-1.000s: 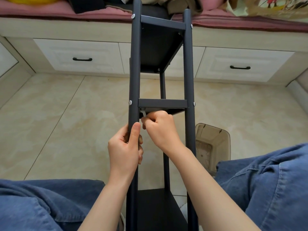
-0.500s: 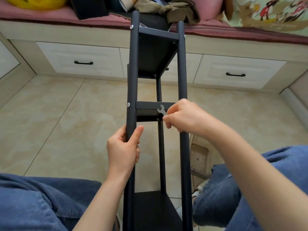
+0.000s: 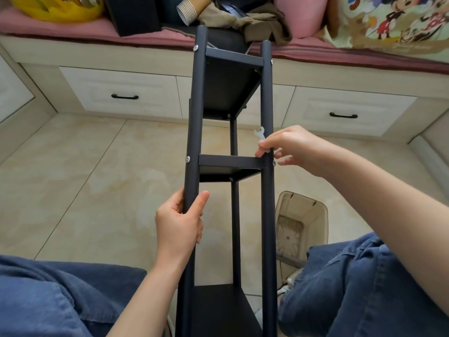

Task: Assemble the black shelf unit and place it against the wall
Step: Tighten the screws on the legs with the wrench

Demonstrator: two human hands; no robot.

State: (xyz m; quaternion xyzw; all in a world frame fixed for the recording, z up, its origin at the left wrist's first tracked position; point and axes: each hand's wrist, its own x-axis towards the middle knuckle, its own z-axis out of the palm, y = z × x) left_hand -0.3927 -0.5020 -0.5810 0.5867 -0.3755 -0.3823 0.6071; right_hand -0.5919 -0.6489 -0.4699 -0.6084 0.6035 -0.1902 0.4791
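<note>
The black shelf unit lies tilted between my knees, its far end leaning toward the pink-cushioned bench. It has round posts and three visible shelves. My left hand grips the left front post just below the middle shelf. My right hand is at the right front post beside the middle shelf, pinching a small white flat wrench between thumb and fingers. The wrench points up, just above the silver bolt on that post.
A translucent brown bin stands on the tiled floor right of the shelf, by my right knee. White drawers run under the bench, which holds a cup, clothes, a black box and pillows. My jeans-clad legs frame the shelf.
My right hand carried the wrench from under the middle shelf's left side across to the right post. The view tilted up, showing more of the bench. My left hand kept its grip.
</note>
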